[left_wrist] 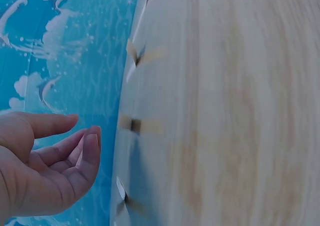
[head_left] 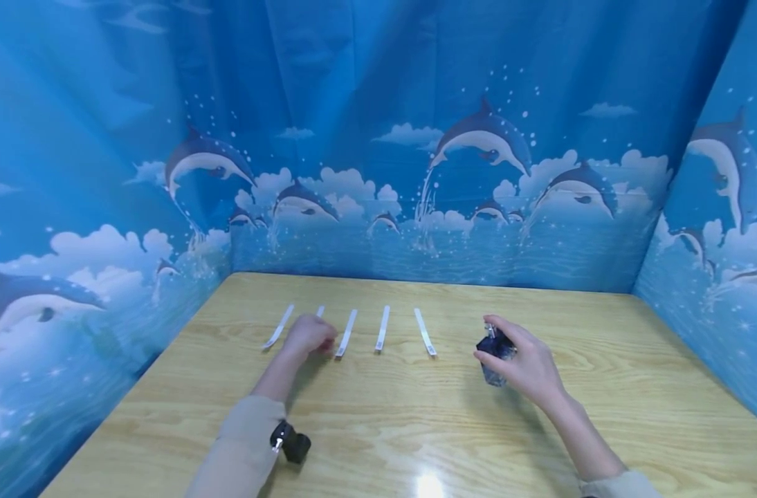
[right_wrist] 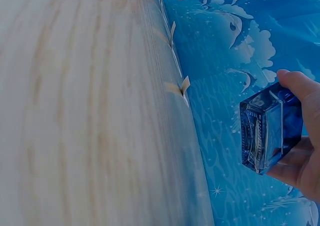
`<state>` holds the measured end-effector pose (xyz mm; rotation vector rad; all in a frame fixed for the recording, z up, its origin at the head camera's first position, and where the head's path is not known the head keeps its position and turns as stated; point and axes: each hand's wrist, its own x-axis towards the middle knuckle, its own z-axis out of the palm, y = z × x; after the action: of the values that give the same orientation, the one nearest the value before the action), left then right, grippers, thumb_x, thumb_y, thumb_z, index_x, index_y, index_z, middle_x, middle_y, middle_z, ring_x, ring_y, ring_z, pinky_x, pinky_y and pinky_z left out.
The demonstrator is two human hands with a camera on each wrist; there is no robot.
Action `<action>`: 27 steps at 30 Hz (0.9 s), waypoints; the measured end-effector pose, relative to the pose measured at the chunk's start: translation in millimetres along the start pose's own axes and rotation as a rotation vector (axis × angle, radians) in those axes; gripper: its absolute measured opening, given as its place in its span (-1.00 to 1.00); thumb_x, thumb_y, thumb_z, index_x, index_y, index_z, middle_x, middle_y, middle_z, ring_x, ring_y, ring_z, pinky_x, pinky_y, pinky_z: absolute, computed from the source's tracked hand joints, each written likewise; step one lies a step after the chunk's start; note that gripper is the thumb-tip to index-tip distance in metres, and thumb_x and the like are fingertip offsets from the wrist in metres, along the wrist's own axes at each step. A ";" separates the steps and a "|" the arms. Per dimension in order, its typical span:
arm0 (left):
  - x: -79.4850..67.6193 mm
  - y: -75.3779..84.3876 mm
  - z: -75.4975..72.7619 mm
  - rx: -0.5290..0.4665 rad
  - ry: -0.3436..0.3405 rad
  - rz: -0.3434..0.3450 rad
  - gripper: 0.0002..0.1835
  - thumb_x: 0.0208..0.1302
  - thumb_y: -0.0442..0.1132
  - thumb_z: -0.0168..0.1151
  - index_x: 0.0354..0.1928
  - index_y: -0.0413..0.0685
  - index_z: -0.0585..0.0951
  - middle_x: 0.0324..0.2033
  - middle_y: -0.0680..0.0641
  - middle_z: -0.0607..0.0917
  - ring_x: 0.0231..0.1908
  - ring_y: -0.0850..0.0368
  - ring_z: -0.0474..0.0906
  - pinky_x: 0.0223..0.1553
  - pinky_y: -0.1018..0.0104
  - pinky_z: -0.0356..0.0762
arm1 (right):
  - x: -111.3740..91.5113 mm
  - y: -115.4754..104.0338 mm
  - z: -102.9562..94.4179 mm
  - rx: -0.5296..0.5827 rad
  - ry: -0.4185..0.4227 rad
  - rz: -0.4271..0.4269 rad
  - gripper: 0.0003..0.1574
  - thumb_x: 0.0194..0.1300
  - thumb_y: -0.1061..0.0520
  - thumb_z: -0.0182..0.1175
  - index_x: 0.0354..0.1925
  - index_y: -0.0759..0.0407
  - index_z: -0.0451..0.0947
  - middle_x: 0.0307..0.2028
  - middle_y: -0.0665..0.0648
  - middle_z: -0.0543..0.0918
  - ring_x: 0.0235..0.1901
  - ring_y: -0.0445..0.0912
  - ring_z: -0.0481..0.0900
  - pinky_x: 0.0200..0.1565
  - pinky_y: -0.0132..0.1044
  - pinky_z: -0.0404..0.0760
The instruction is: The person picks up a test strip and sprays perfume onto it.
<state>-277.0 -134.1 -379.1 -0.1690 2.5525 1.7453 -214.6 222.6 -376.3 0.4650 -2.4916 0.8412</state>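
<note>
My right hand (head_left: 528,363) grips a dark blue glass perfume bottle (head_left: 494,356) over the table's right half. Its index finger lies at the spray top; the thumb is against the near side. In the right wrist view the faceted glass bottle (right_wrist: 265,131) shows between thumb and fingers. Several narrow white paper strips (head_left: 425,332) lie in a row, their near ends bent up. Over the left part of the row is my left hand (head_left: 310,335), loosely bent and holding nothing, partly covering the second strip (head_left: 320,311). A gap shows between its thumb and fingers in the left wrist view.
The strips and hands are over a light wood-grain table (head_left: 416,422). A blue curtain (head_left: 366,138) printed with dolphins and clouds stands behind it and along both sides. A small black device (head_left: 291,443) is strapped to the left sleeve.
</note>
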 end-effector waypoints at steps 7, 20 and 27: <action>-1.5 11.0 13.9 -0.084 -0.080 -0.012 -0.79 0.08 -0.53 0.15 -0.23 -0.58 0.55 -0.59 -0.27 0.62 -0.68 0.21 0.50 -0.54 0.36 0.62 | -1.7 -0.5 -2.1 -0.008 0.013 -0.003 -0.25 0.04 0.00 0.38 0.19 0.12 0.40 0.11 0.26 0.49 0.04 0.20 0.47 -0.10 0.13 0.55; -6.1 20.6 41.0 -0.045 -0.135 -0.052 -0.79 0.11 -0.47 0.18 -0.21 -0.49 0.56 -0.32 -0.37 0.64 -0.53 0.14 0.57 -0.38 0.29 0.65 | -4.1 1.5 -5.2 -0.010 0.024 0.012 -0.26 0.06 -0.03 0.37 0.19 0.09 0.40 0.10 0.28 0.49 0.02 0.23 0.46 -0.13 0.17 0.54; -1.1 20.0 50.3 -0.073 -0.143 -0.119 -0.71 0.11 -0.47 0.20 -0.12 -0.52 0.49 -0.32 -0.29 0.58 -0.46 0.09 0.56 -0.30 0.28 0.65 | -3.7 2.0 -5.1 -0.019 0.034 -0.003 -0.25 0.04 -0.02 0.39 0.18 0.10 0.41 0.09 0.27 0.51 0.01 0.22 0.48 -0.13 0.16 0.54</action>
<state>-279.5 -80.0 -378.8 -0.1865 2.3318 1.7409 -210.7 228.0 -375.6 0.4445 -2.4655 0.8167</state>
